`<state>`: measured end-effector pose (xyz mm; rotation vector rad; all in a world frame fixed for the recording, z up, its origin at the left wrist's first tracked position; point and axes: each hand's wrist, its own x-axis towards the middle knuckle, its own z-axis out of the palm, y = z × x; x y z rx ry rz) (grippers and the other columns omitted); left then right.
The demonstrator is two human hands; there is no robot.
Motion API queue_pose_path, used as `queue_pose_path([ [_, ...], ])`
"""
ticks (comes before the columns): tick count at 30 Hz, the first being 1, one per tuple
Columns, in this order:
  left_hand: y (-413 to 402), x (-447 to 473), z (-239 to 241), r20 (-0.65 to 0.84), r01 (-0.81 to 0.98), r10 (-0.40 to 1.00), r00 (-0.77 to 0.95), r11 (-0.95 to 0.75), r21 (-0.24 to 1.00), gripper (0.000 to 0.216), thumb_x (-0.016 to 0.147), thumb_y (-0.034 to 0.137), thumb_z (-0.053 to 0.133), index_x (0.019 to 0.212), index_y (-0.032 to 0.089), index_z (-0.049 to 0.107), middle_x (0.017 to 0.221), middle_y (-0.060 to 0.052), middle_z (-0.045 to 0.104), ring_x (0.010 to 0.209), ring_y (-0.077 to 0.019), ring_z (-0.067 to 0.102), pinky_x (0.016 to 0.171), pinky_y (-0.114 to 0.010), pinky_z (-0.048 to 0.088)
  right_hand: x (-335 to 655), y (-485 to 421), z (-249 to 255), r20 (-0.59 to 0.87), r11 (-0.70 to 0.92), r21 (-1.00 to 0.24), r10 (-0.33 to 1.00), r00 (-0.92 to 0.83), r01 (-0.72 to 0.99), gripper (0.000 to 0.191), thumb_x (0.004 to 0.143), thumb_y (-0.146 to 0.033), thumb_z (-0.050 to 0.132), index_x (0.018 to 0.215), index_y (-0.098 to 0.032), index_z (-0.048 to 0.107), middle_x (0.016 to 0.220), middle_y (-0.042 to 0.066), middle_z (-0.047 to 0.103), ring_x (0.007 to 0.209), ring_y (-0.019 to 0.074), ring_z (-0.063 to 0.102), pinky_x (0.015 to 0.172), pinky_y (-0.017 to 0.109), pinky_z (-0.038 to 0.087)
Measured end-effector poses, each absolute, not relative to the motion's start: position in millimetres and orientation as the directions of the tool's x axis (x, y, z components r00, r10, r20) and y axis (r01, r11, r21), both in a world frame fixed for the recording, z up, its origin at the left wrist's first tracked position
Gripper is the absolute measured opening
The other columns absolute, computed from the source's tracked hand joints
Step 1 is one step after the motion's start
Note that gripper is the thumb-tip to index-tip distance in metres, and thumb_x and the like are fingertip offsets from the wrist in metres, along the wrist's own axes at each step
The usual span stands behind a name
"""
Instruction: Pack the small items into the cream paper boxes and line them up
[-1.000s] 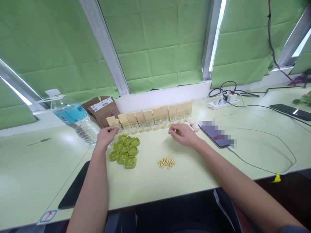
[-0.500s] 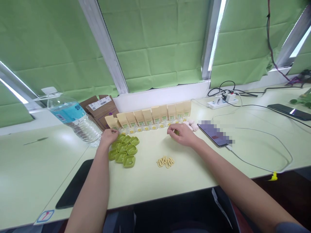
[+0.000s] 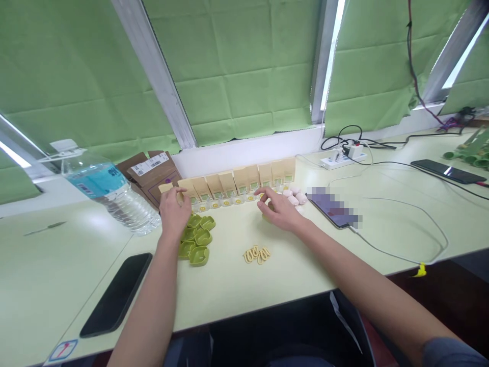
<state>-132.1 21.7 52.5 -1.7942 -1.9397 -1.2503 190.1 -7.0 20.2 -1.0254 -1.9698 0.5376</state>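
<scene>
My left hand is over the left end of a row of upright tan cards, its fingers bent and apart. It hides part of a cluster of green, scalloped little trays below it. In front of the cards stand small clear cups with yellow marks inside. At the right part of this row is my right hand, index finger and thumb spread. A small greenish thing shows partly beneath its palm; I cannot make out its kind. Pale pink rounded pieces lie just beyond that hand.
Yellow loop-shaped pieces lie mid-table. A dark phone is at the left, a tilted water bottle and cardboard box behind it. On the right are a charging phone, a power strip and another phone.
My left hand has moved up and right, onto the cards' left end. The fingers of my right hand have spread from a curled pose. The view has shifted slightly.
</scene>
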Motion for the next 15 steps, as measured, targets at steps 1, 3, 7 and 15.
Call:
queue_pose_path([
  [1, 18, -118, 57, 0.671, 0.868, 0.712, -0.206, -0.183, 0.461, 0.022, 0.087, 0.028, 0.052, 0.102, 0.019, 0.065, 0.107, -0.01, 0.067, 0.107, -0.0249, 0.061, 0.099, -0.042, 0.048, 191, -7, 19, 0.495, 0.577, -0.69, 0.817, -0.296, 0.437, 0.035, 0.098, -0.042, 0.045, 0.127, -0.023, 0.05, 0.098, 0.002, 0.066, 0.062, 0.0135, 0.058, 0.064, 0.03, 0.043],
  [3, 11, -87, 65, 0.633, 0.769, 0.767, -0.103, -0.342, 0.54, 0.02, 0.09, 0.033, 0.053, 0.099, 0.019, 0.065, 0.097, -0.006, 0.069, 0.091, -0.0195, 0.064, 0.087, -0.035, 0.052, 192, -6, 18, 0.536, 0.593, -0.702, 0.804, -0.256, 0.394, 0.042, 0.099, -0.045, 0.041, 0.136, -0.024, 0.042, 0.102, 0.004, 0.064, 0.067, 0.0159, 0.06, 0.07, 0.033, 0.047],
  [7, -7, -26, 64, 0.54, 0.555, 0.771, 0.338, -0.627, 0.547, 0.025, 0.095, 0.042, 0.056, 0.094, 0.019, 0.067, 0.089, -0.004, 0.07, 0.081, -0.0165, 0.064, 0.077, -0.031, 0.053, 194, -3, 15, 0.587, 0.622, -0.701, 0.781, -0.212, 0.35, 0.043, 0.102, -0.047, 0.031, 0.14, -0.025, 0.036, 0.104, 0.007, 0.063, 0.084, 0.0212, 0.063, 0.081, 0.039, 0.05],
  [15, -22, 23, 10, 0.586, 0.411, 0.617, 0.526, -0.787, 0.46, 0.04, 0.087, 0.037, 0.07, 0.122, 0.022, 0.058, 0.112, -0.009, 0.064, 0.092, -0.019, 0.06, 0.079, -0.034, 0.053, 192, -6, 14, 0.546, 0.62, -0.722, 0.783, -0.297, 0.307, 0.053, 0.103, -0.056, 0.024, 0.143, -0.024, 0.038, 0.112, 0.009, 0.061, 0.099, 0.0234, 0.063, 0.09, 0.041, 0.05],
])
